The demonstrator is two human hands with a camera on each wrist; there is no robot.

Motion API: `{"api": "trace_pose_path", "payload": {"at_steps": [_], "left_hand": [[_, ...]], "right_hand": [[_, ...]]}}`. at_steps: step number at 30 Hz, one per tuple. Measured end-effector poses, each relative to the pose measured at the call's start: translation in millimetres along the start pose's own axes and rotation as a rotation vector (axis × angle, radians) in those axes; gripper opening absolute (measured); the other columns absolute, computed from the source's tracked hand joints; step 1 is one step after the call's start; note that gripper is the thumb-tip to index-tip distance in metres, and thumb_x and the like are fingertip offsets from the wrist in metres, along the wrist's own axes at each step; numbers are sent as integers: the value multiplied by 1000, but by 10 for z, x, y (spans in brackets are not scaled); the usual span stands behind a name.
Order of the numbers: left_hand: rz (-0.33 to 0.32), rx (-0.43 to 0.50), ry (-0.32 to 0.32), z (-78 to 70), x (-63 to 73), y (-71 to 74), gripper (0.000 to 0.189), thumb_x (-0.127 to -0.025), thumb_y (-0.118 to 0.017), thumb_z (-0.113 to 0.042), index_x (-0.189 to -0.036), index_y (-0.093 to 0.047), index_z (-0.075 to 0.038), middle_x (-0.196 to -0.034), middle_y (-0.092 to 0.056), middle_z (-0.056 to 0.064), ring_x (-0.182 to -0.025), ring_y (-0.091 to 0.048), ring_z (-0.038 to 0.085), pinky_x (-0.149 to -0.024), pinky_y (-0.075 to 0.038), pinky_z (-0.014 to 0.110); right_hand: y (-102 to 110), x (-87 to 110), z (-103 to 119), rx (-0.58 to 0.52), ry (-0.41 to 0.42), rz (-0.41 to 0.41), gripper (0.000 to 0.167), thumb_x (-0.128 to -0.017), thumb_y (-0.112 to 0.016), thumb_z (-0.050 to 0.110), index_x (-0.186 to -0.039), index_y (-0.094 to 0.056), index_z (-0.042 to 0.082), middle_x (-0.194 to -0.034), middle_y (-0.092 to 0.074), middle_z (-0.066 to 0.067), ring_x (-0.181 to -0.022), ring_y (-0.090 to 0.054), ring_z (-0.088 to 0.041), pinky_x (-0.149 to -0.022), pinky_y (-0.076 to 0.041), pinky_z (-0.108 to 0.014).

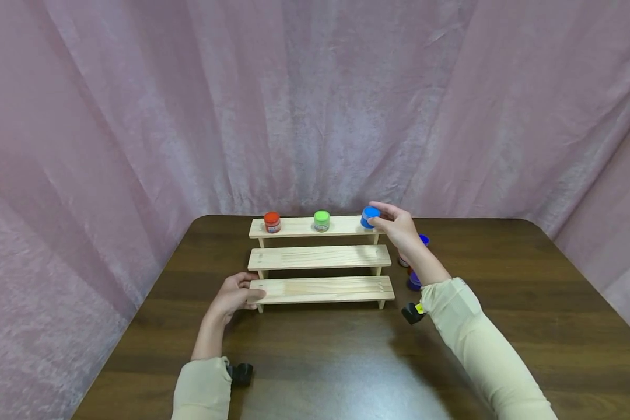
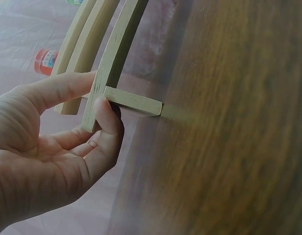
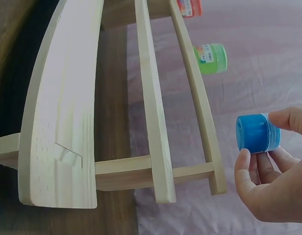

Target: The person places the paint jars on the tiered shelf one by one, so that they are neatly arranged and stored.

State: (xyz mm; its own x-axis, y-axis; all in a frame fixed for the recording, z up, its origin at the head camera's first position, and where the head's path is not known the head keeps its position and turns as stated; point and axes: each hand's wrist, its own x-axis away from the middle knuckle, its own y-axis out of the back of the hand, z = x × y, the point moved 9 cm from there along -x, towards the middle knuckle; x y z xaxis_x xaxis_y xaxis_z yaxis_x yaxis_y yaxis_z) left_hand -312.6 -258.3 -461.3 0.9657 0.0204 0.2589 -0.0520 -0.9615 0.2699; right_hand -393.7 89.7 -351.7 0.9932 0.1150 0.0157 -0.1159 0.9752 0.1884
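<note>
A three-step wooden display rack (image 1: 320,257) stands on the table. On its top step sit a red jar (image 1: 272,222) at the left and a green jar (image 1: 322,221) in the middle. My right hand (image 1: 399,229) pinches a blue jar (image 3: 258,133) between thumb and fingers at the top step's right end. The right wrist view shows a gap between that jar and the step. My left hand (image 1: 235,296) grips the left end of the lowest step, thumb on top; the left wrist view shows its fingers curled by the support leg (image 2: 134,101).
Right of the rack, several more jars are partly hidden behind my right forearm, among them one with a purple lid (image 1: 415,282) and one with a blue lid (image 1: 424,240). A pink curtain (image 1: 315,105) hangs behind the brown wooden table (image 1: 315,361).
</note>
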Motion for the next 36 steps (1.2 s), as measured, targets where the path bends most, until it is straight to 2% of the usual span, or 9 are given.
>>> {"api": "trace_pose_path", "payload": {"at_steps": [2,4,8,13,23,36], "left_hand": [[4,6,-6,-5,7,-2,54,-85,-69,-3,-131,-46,10,-101,-59,13,-71,-58,11,-59,-56,22],[3,13,-1,4,7,-9,53,-84,-69,-3,-131,-46,10,-100,-59,12,-70,-58,11,-59,-56,22],[-1,11,7,19,6,-12,53,-85,-68,-3,-131,-47,9,-103,-58,14,-71,-58,11,-60,-56,22],[-9,14,4,16,9,-13,52,-85,-68,-2,-131,-47,9,-108,-59,17,-71,-58,11,-60,-56,23],[-2,14,-11,-24,17,-30,52,-85,-69,-1,-131,-47,9,-106,-61,17,-71,-59,11,-59,-57,23],[3,21,1,-20,32,-22,52,-85,-68,-2,-130,-46,10,-106,-60,15,-71,-59,10,-59,-56,22]], "right_hand": [[-15,-27,-5,-5,-1,2,51,-95,-59,15,-145,-47,14,-115,-53,-2,-100,-55,-9,-106,-46,-41],[-22,-52,-15,10,-6,-1,50,-95,-59,16,-144,-48,13,-116,-54,-1,-99,-55,-8,-101,-49,-35],[-51,-91,-54,23,-21,3,50,-95,-60,15,-143,-49,13,-122,-53,-5,-106,-54,-12,-94,-50,-26],[-81,-119,-74,21,-36,16,50,-95,-59,15,-144,-48,13,-130,-50,-10,-117,-51,-21,-103,-48,-34],[-109,-139,-92,24,-58,16,52,-94,-59,14,-145,-47,13,-139,-48,-15,-121,-51,-26,-110,-44,-42],[-133,-136,-122,-7,-62,53,54,-95,-60,13,-147,-44,11,-143,-45,-17,-131,-48,-31,-113,-42,-41]]}}
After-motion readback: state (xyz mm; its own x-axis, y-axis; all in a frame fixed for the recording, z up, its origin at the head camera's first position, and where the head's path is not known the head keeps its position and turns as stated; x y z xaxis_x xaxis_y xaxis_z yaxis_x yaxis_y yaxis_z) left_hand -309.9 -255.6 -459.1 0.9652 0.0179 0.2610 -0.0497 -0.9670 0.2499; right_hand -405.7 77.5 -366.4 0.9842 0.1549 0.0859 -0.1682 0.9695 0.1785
